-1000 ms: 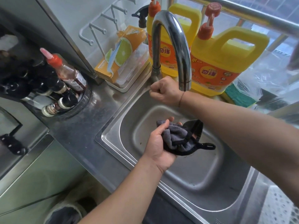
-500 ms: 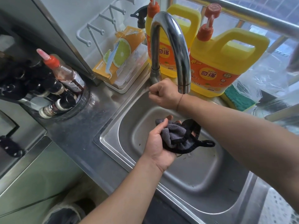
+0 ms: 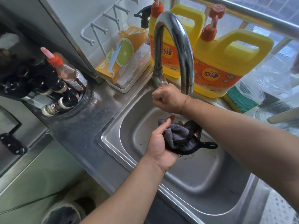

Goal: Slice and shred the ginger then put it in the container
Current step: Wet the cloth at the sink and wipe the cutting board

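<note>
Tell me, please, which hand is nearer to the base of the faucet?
The right. The right hand is curled into a fist right at the faucet base, apparently on its handle. The left hand is lower, over the sink basin, gripping the grey cloth.

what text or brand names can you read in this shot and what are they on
"KEON" and "奇强": label of the right yellow jug.
"奇强": label of the left yellow jug, partly behind the tap.
Orange box: print too small to read.
Sauce bottles: labels too blurred to read.
</note>
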### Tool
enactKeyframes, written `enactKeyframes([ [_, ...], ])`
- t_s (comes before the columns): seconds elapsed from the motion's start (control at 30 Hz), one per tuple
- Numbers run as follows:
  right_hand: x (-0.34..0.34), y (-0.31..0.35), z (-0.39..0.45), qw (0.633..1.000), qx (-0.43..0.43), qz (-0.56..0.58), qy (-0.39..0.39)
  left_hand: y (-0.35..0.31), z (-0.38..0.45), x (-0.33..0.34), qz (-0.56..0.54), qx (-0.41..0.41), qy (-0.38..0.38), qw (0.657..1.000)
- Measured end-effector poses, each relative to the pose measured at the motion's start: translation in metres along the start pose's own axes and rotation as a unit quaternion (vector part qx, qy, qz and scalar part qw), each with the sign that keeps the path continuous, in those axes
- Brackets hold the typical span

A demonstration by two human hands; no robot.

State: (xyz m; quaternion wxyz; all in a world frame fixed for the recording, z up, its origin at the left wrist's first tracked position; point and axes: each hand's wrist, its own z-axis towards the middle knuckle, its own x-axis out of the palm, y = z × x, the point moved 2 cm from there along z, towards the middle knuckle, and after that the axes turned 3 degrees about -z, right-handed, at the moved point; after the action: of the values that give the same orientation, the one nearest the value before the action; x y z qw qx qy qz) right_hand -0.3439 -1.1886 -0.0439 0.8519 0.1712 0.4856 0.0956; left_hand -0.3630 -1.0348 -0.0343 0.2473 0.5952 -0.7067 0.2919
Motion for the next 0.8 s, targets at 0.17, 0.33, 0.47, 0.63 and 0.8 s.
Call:
enactKeyframes([
  [0.17,0.000,-0.004,-0.002,1.000,-0.003,0.000,0.012,0.001,0.003,-0.004,-0.002,0.004,0.000,1.000],
  [0.33,0.002,-0.002,-0.011,1.000,-0.020,-0.007,0.018,0.001,0.005,-0.008,0.019,0.010,-0.013,1.000],
  [0.47,-0.001,0.000,-0.009,0.999,-0.041,0.001,0.024,0.001,0.008,-0.010,0.009,0.007,-0.001,1.000],
  [0.63,-0.004,0.001,-0.009,0.998,-0.038,0.015,0.055,0.001,0.009,-0.012,0.028,-0.010,0.021,0.999],
  [0.8,-0.007,0.003,-0.007,0.997,-0.003,0.035,0.074,0.002,0.017,-0.015,0.034,-0.004,0.018,0.999],
])
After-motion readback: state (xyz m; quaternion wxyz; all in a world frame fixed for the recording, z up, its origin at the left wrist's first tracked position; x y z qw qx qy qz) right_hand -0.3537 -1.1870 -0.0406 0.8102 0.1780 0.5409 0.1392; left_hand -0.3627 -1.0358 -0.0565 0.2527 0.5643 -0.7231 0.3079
